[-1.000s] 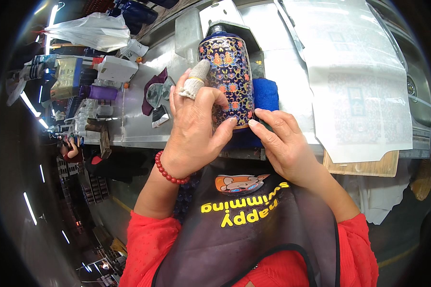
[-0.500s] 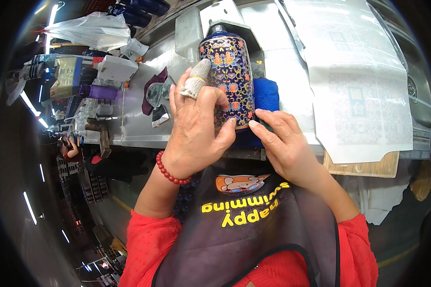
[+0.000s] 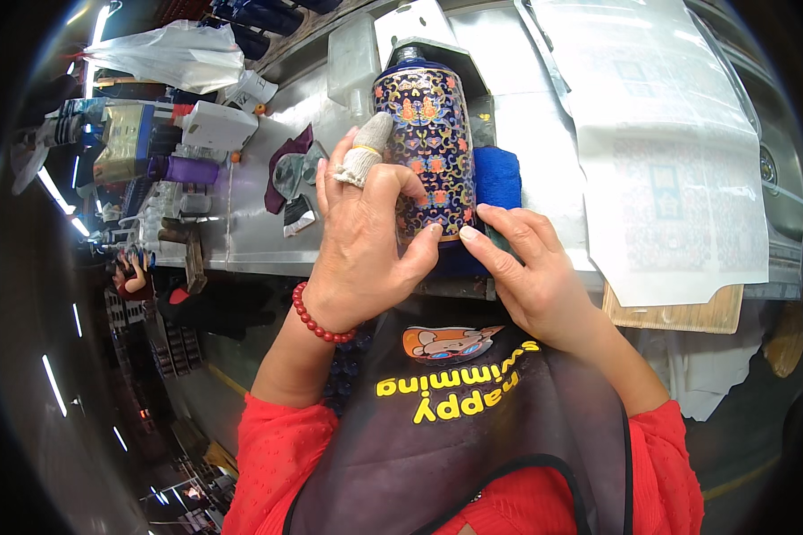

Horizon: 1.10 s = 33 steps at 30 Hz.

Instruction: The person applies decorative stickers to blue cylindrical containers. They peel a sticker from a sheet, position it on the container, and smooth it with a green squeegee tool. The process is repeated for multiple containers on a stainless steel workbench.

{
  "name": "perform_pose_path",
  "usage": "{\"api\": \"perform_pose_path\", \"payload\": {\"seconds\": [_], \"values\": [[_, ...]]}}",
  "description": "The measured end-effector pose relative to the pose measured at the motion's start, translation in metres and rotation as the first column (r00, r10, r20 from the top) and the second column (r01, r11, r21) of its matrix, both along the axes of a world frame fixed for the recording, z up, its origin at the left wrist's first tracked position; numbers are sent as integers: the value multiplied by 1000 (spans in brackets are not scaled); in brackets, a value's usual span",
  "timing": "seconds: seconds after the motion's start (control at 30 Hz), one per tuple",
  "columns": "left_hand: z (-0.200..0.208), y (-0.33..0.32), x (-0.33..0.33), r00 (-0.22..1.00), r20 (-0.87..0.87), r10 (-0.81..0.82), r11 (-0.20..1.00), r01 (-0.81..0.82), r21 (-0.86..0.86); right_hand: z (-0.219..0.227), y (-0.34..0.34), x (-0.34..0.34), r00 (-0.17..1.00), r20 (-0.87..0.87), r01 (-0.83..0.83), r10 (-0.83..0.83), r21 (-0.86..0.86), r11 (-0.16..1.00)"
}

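Observation:
A dark blue bottle with a dense floral pattern in orange, gold and pink lies on the bench, its neck pointing away from me. My left hand is curled against its left side, thumb and forefinger on the patterned face. One of that hand's fingers wears a grey knit finger cover. At the bottle's near right corner, my right hand presses thumb and fingertips to the edge. Under and beside the bottle is a blue cloth. A dark angular holder surrounds the neck end.
Printed translucent sheets cover the right side, over a wooden board. Crumpled dark cloths lie left of the bottle. Farther left are a white box and a purple roll. A clear plastic container stands behind.
My right thumb has slid slightly left along the bottle's near edge. My left hand keeps nearly the same place on the bottle.

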<state>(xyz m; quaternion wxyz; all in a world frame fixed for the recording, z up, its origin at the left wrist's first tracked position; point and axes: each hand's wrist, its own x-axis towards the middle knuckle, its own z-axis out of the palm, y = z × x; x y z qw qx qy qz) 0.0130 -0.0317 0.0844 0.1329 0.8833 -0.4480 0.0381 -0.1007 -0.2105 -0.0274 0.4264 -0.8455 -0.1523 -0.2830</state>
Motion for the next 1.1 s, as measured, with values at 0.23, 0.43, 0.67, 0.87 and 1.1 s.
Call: {"api": "perform_pose_path", "payload": {"seconds": [0.23, 0.43, 0.67, 0.87, 1.1], "values": [[-18, 19, -5, 988, -140, 62, 961, -97, -259, 8, 2, -4, 997, -71, 4, -11, -95, 995], [-47, 29, -11, 966, -245, 78, 908, -170, -382, 12, 2, -2, 996, -86, -13, 2, -128, 992], [-57, 33, -6, 960, -276, 44, 894, -162, -418, 10, 3, -2, 996, -89, -8, -1, -99, 995], [-63, 34, -5, 942, -335, 27, 859, -193, -474, 12, 3, -1, 994, -106, -4, -7, -108, 994], [-63, 34, -2, 960, -278, 26, 885, -152, -439, 15, 4, 0, 995, -100, 0, -13, -133, 991]]}}
